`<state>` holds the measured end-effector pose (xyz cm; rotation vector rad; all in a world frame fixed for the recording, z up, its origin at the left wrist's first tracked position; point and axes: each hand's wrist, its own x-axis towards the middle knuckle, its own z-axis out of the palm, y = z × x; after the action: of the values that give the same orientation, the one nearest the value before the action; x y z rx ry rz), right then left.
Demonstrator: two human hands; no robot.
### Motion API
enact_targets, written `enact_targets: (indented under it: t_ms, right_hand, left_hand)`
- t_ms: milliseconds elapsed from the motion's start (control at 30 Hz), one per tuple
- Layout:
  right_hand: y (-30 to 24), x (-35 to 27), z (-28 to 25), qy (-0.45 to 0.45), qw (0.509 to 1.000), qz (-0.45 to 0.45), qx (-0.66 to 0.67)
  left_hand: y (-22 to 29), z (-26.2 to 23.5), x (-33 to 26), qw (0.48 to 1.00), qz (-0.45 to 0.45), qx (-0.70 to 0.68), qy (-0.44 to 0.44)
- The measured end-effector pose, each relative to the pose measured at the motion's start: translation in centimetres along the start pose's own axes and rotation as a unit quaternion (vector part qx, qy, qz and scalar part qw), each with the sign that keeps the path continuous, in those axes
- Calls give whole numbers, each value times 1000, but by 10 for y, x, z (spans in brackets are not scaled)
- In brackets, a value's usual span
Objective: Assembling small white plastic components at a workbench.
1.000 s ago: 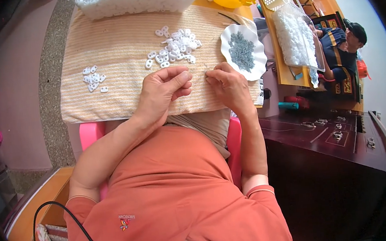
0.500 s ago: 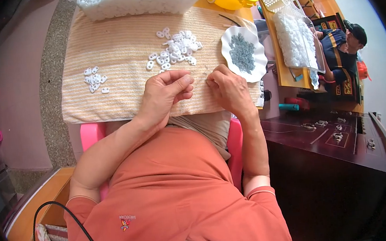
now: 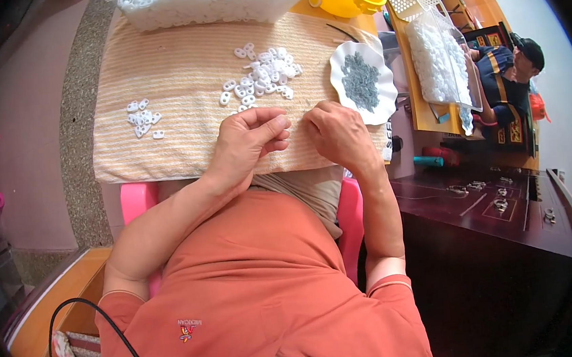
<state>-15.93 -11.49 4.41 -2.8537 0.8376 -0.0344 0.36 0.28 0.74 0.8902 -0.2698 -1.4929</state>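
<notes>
My left hand (image 3: 245, 141) and right hand (image 3: 342, 135) are apart, both curled; I can't tell if they pinch anything. White pieces (image 3: 263, 75) lie far, grey bits (image 3: 361, 83) right.

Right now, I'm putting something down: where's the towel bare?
The towel is bare between the small link pile and larger pile, and below the small pile, left of the left hand. It's crowded around the larger pile, right hand and scalloped plate.
</notes>
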Motion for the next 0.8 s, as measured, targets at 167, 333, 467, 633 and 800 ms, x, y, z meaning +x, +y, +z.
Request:
enact_targets:
  t_ms: [167,333,467,633,800]
  right_hand:
    - [-2,-3,3,32,999,-14,19]
    - [5,-10,11,89,994,-21,58]
    - [4,-15,12,149,977,-6,153]
    - [-1,-19,22,147,927,37,343]
    - [-15,-20,37,147,781,109,598]
  left_hand:
    - [0,-1,0,1000,2,2,-2]
    - [1,1,0,1000,-5,6,0]
    - [0,1,-1,1000,-3,1,-2]
    - [-1,2,-2,1000,-5,-4,-12]
    - [-1,3,-2,999,-20,-6,-34]
